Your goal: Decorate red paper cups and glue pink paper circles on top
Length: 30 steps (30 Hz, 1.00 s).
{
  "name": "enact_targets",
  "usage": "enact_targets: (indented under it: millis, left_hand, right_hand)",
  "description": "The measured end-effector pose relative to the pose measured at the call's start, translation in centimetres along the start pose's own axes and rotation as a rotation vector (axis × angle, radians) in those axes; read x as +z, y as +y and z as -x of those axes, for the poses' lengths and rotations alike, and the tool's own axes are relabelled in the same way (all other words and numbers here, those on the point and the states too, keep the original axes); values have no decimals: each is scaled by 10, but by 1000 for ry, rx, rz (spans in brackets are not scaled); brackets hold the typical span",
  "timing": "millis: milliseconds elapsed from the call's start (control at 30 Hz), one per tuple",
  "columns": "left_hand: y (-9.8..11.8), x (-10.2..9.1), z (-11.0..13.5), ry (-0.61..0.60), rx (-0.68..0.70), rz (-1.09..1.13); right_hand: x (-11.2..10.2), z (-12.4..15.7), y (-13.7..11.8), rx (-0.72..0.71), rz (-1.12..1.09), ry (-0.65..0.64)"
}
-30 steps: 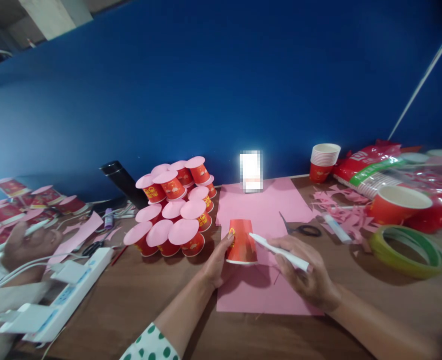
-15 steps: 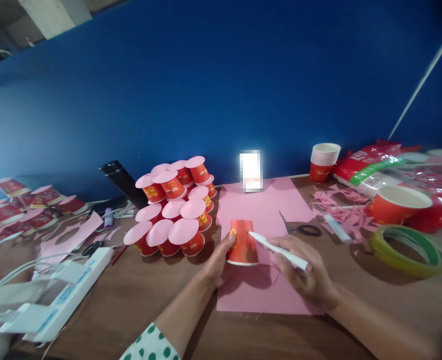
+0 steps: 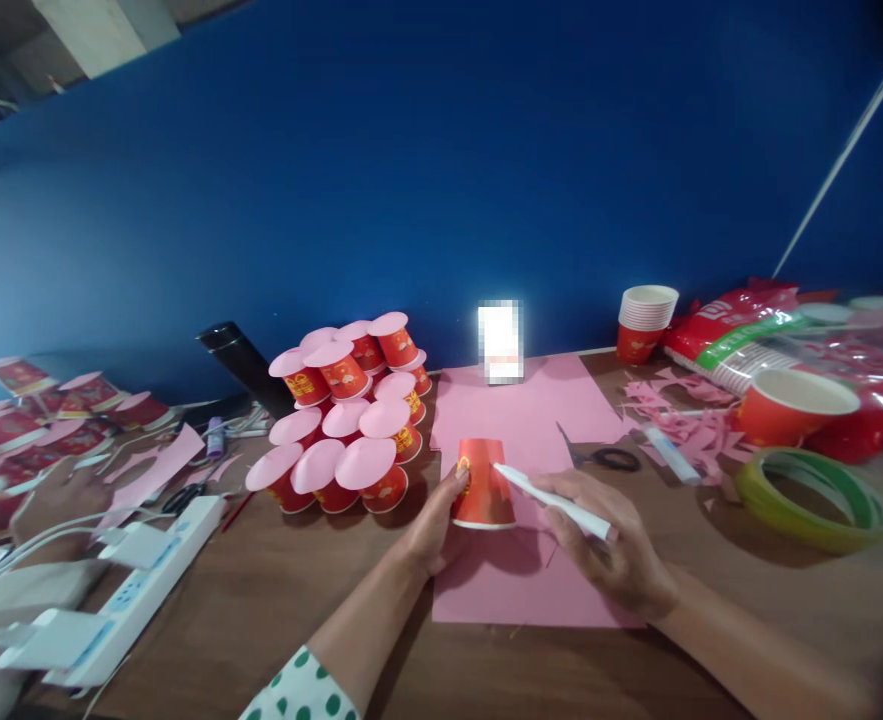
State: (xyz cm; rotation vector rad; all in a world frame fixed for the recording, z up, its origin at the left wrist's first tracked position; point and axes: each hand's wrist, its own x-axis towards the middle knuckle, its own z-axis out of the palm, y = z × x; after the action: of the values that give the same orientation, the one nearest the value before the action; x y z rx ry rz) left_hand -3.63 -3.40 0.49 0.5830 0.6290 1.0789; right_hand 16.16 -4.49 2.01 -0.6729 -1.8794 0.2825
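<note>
My left hand (image 3: 433,525) is closed round the left side of an upside-down red paper cup (image 3: 484,490) with gold print, its thumb on the cup wall. In my right hand (image 3: 621,545) is a slim white pen (image 3: 557,498), its tip at the upper right side of the cup. Whether the tip leaves a mark is too small to tell. Pink paper sheets (image 3: 501,600) lie beneath both hands. To the left stand several upside-down red cups topped with pink paper discs (image 3: 366,462). Black-handled scissors (image 3: 615,459) rest on the right of the paper.
A roll of tape (image 3: 756,500), a red cup (image 3: 775,425), pink scraps (image 3: 696,430) and stacked cups (image 3: 640,338) lie to the right. At left are a white power strip (image 3: 141,585), a black flask (image 3: 242,365) and another person's hand (image 3: 58,505).
The other person's hand at the far left has moved up and to the right. My hands, the cup and the pen have hardly moved.
</note>
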Motion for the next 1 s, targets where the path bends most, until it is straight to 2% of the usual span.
enact_targets:
  millis: [133, 333, 800, 1000]
  left_hand:
    - [0, -3, -1, 17, -3, 11]
    - [1, -5, -3, 23, -24, 73]
    - [1, 2, -2, -126, 15, 5]
    - [1, 2, -1, -82, 17, -27]
  right_hand:
    - [1, 1, 1, 20, -11, 31]
    - [0, 2, 1, 17, -1, 12]
    - [-2, 0, -3, 1, 5, 16]
    - [-2, -2, -7, -12, -21, 57]
